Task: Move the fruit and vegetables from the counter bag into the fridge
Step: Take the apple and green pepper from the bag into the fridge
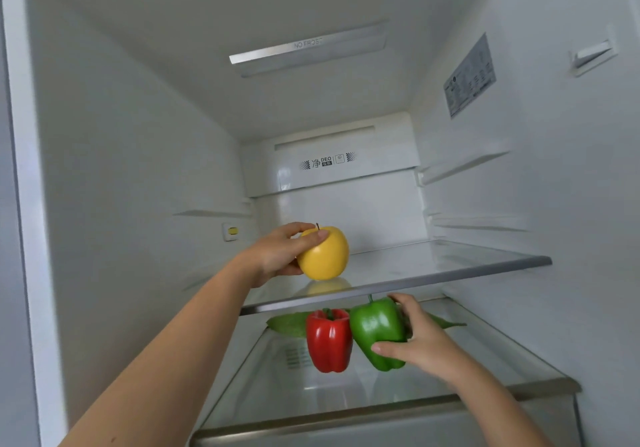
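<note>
Fingers (313,237) of the left hand (280,256) curl over the top and near side of a yellow apple (325,254), closed around it, while the right hand (420,337) wraps a green bell pepper (377,330), thumb along its lower front and the other fingers over its top and far side. Both reach into the white fridge interior (121,156), whose walls and ceiling fill nearly the whole view.

A glass upper shelf (450,259) with a grey front trim crosses the middle of the compartment; the apple sits at its left front, its underside at or just above the glass, with a pale reflection beneath it. Whether it fully rests there cannot be told. Below, a lower glass shelf (467,360) runs toward the camera. The green pepper is held over this level, stem up, tilted slightly, touching or just beside a red bell pepper (329,341) that stands upright to its left.

Behind the two peppers lies a long green vegetable (289,323), its ends showing on either side of them; its kind is unclear.

On the back wall sits a vent panel with a printed label (327,162). A spec sticker (469,76) is on the right wall, a ceiling light strip (308,48) above, and a small yellow switch (232,231) on the left wall beside the left hand.
</note>
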A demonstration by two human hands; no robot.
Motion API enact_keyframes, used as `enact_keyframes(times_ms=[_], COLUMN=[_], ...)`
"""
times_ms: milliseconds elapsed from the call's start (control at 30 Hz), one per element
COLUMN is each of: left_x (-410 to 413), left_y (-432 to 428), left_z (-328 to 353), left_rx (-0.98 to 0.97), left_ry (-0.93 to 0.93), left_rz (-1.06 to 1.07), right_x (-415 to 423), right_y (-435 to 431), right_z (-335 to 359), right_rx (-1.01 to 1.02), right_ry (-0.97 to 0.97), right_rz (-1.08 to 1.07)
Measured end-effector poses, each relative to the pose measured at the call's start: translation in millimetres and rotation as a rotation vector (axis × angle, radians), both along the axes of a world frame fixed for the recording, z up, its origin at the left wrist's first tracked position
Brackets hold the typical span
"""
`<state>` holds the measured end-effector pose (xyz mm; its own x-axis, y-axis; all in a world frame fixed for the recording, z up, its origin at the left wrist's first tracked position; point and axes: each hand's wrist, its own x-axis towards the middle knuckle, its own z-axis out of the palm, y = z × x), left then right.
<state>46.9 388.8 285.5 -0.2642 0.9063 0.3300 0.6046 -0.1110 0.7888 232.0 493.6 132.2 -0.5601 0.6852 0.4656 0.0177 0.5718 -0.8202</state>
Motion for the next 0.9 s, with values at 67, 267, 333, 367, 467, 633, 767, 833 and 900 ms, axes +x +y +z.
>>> enact_keyframes(times_ms=[67,267,333,367,467,633,767,833,900], left_x=[-1.5,-5.3,-6.6,-7.3,-9.0,-5.2,-3.4,-2.1,-1.3], left_y=[3.6,7.8,7.7,7.2,5.4,2.1,0.6,-0.1,-2.2], left_z=[-2.4,-3.9,-4.4,-4.4,-4.6,-5.5,-7.1,-8.7,-10.1], left_rx=[0.002,0.001,-0.021,-0.024,-0.018,-0.01,-0.003,0.016,0.033], left_ry=[0.001,0.046,0.06,0.062,0.073,0.082,0.097,0.096,0.105], left_rz=[0.004,-0.028,-0.029,-0.029,-0.026,-0.022,-0.001,0.015,0.036], right_x=[-0.5,0.2,1.0,1.3,1.7,2.7,4.0,4.5,5.1], right_y=[1.1,2.4,0.7,-0.2,-2.8,-8.1,-11.6,-13.2,-15.3], right_z=[-1.1,-1.8,-1.1,-0.6,0.4,1.0,1.7,1.6,1.3], right_rx=[0.008,0.008,0.013,0.015,0.014,0.036,0.039,0.037,0.044], right_ry=[-0.003,-0.031,-0.044,-0.048,-0.043,-0.049,-0.043,-0.042,-0.05], right_rz=[0.001,-0.019,-0.022,-0.025,-0.043,-0.064,-0.066,-0.068,-0.08])
